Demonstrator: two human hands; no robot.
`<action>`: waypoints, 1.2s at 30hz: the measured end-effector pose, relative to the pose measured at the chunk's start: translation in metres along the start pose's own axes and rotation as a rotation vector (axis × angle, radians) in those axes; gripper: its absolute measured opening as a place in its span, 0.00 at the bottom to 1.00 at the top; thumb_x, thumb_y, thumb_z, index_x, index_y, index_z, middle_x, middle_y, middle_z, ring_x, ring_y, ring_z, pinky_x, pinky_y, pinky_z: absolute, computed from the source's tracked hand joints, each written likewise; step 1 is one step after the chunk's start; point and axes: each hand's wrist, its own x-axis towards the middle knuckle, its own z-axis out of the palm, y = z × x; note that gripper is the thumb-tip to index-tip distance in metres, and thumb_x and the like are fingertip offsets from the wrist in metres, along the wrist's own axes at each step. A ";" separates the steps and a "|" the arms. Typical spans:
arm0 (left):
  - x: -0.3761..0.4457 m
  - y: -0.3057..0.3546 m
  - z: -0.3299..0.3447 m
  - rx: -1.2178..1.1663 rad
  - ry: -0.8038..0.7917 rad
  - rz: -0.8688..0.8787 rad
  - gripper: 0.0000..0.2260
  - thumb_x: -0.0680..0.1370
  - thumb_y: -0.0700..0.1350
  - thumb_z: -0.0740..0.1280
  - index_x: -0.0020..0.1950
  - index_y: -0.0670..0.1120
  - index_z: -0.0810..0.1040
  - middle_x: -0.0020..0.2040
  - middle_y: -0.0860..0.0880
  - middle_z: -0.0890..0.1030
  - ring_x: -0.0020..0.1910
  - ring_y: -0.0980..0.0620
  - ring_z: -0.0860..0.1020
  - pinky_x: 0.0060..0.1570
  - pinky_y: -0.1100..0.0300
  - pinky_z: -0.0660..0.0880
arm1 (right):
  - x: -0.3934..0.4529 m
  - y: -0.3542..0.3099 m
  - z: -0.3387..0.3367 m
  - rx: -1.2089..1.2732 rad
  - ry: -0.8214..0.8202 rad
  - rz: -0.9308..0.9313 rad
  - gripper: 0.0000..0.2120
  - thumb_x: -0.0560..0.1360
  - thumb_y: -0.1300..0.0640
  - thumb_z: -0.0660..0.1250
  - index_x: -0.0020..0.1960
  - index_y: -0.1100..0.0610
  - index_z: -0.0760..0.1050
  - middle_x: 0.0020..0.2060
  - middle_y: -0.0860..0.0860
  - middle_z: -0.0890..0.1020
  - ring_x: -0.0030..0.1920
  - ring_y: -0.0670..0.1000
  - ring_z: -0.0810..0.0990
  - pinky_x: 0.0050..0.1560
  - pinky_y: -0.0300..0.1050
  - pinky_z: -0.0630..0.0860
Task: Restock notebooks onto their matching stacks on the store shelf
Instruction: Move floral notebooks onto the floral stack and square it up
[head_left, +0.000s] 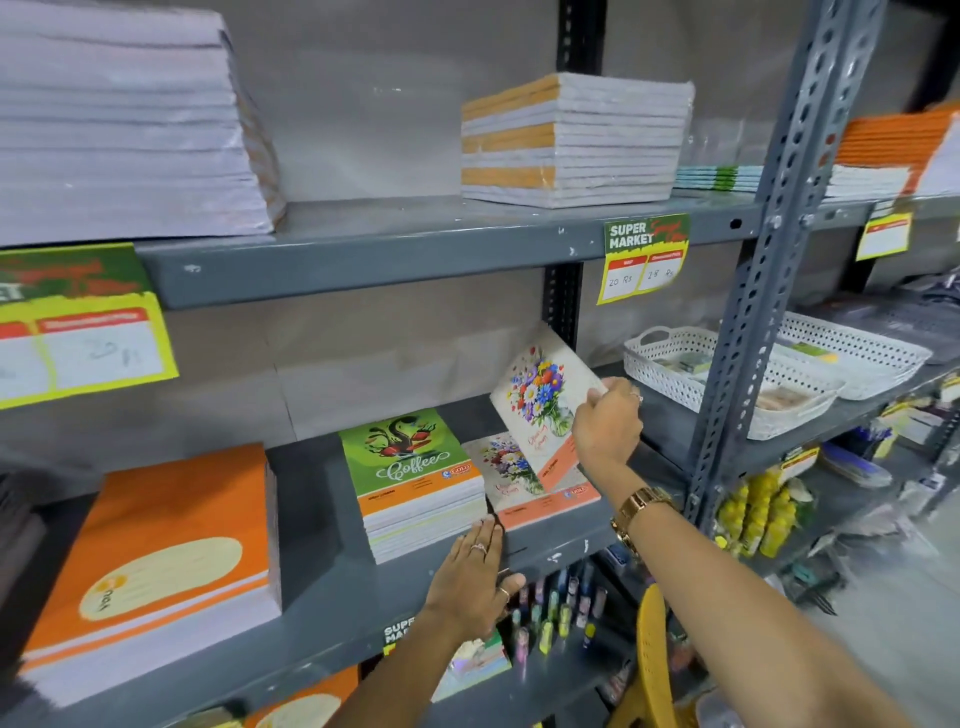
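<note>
Floral notebook (540, 400) tilted up, lower edge resting on the matching floral stack (535, 486) on the grey middle shelf (332, 525). Pinched at its right edge by the right hand (605, 423), gold watch (641, 506) on the wrist. Left hand (470, 577) flat and unclenched on the shelf front, fingertips touching the stack's near corner. Green Coffee stack (415, 478) just left; orange stack (161, 561) further left. White basket (727, 379) on the right.

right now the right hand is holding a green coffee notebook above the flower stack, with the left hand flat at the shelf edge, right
Not quite. The head view shows the right hand holding a flower-cover notebook, not a coffee one. It is above the flower stack, left hand flat at the shelf edge.
</note>
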 end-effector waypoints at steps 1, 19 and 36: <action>-0.007 -0.005 -0.001 0.014 -0.008 -0.001 0.31 0.80 0.57 0.48 0.76 0.41 0.41 0.78 0.44 0.43 0.77 0.49 0.42 0.75 0.56 0.41 | -0.004 -0.006 -0.001 0.022 0.006 0.001 0.10 0.78 0.62 0.61 0.57 0.65 0.70 0.59 0.63 0.74 0.53 0.67 0.78 0.51 0.56 0.73; -0.100 -0.083 -0.015 -0.066 -0.025 -0.146 0.30 0.80 0.56 0.51 0.76 0.45 0.43 0.78 0.48 0.45 0.77 0.51 0.44 0.75 0.57 0.41 | -0.094 -0.065 0.084 0.176 -0.391 0.384 0.16 0.78 0.62 0.59 0.61 0.70 0.72 0.59 0.65 0.79 0.59 0.64 0.78 0.54 0.51 0.75; -0.093 -0.075 -0.016 -0.072 -0.059 -0.083 0.29 0.80 0.57 0.49 0.76 0.46 0.42 0.78 0.49 0.43 0.77 0.52 0.42 0.73 0.60 0.40 | -0.076 -0.041 0.088 -0.241 -0.411 0.038 0.15 0.74 0.57 0.65 0.59 0.61 0.74 0.59 0.60 0.78 0.62 0.61 0.74 0.61 0.53 0.70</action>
